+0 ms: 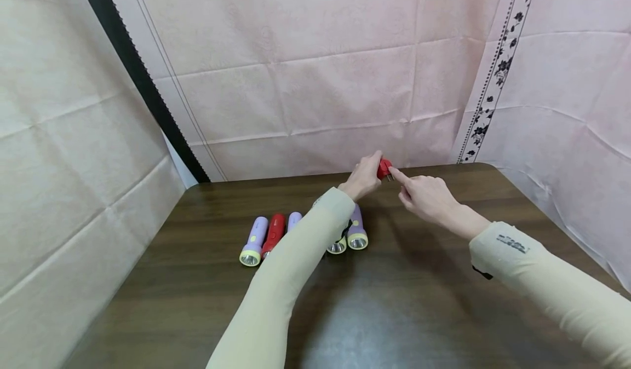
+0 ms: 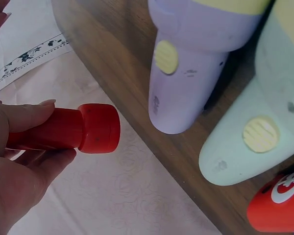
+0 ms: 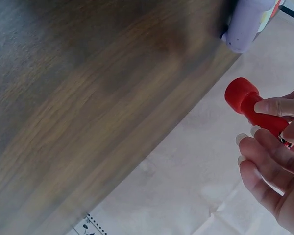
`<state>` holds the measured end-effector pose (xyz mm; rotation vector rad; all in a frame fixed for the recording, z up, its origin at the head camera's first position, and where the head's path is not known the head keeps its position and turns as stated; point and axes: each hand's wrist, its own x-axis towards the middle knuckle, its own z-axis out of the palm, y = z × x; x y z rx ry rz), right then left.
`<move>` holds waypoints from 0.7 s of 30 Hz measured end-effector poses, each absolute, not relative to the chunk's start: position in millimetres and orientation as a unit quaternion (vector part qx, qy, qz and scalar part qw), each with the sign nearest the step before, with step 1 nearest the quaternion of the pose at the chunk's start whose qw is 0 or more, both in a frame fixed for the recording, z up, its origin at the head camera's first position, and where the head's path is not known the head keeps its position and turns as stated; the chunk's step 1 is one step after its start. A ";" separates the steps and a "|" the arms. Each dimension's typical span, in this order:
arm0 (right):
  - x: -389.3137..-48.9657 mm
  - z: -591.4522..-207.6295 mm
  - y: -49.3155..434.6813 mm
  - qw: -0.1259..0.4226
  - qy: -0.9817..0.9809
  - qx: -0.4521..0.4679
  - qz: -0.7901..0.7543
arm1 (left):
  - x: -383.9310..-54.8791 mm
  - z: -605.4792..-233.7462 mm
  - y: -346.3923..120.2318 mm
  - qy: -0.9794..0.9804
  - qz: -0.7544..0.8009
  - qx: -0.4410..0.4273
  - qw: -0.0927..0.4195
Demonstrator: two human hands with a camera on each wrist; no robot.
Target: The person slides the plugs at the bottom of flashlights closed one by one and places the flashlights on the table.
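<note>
My left hand (image 1: 363, 177) grips a red flashlight (image 2: 63, 128) around its body, held up near the table's far edge. The flashlight's wide head sticks out beyond the fingers in the left wrist view. Metal plug prongs (image 1: 390, 178) stand out at its other end. My right hand (image 1: 426, 196) is beside it, index finger stretched out and touching that end. The other right fingers (image 3: 257, 169) are loosely bent and hold nothing. The exact contact at the prongs is partly hidden by the fingers.
A row of flashlights lies on the brown wooden table (image 1: 419, 303): a purple one (image 1: 254, 240) at the left, a red one (image 1: 274, 233) beside it, a pale green one (image 2: 250, 139) and another purple one (image 1: 357, 229) at the right. My left sleeve hides part of the row. Pale cloth (image 1: 320, 95) hangs behind.
</note>
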<state>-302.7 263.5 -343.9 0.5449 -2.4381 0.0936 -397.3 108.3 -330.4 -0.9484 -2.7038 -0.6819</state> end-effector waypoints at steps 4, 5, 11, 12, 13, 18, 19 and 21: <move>-303.0 -344.1 260.0 0.310 -0.927 0.209 0.035 | -396.6 -331.4 105.0 -0.912 -0.233 -0.324 0.092; -303.0 -343.9 259.2 0.308 -0.928 0.209 0.034 | -396.6 -331.5 104.1 -0.912 -0.233 -0.325 0.092; -302.3 -341.3 253.6 0.291 -0.934 0.206 0.034 | -396.4 -333.1 100.1 -0.905 -0.234 -0.340 0.099; -302.1 -340.3 252.3 0.287 -0.935 0.205 0.034 | -396.4 -333.2 99.5 -0.904 -0.234 -0.342 0.102; -302.1 -339.2 251.0 0.283 -0.937 0.204 0.033 | -396.5 -333.2 98.9 -0.904 -0.234 -0.342 0.104; -302.8 -335.5 246.9 0.272 -0.942 0.196 0.032 | -396.4 -332.6 97.7 -0.904 -0.233 -0.342 0.107; -302.8 -334.8 246.5 0.271 -0.942 0.194 0.032 | -396.1 -332.3 97.7 -0.904 -0.233 -0.342 0.106; -303.1 -333.9 246.0 0.269 -0.944 0.189 0.031 | -395.5 -332.1 98.1 -0.904 -0.230 -0.344 0.104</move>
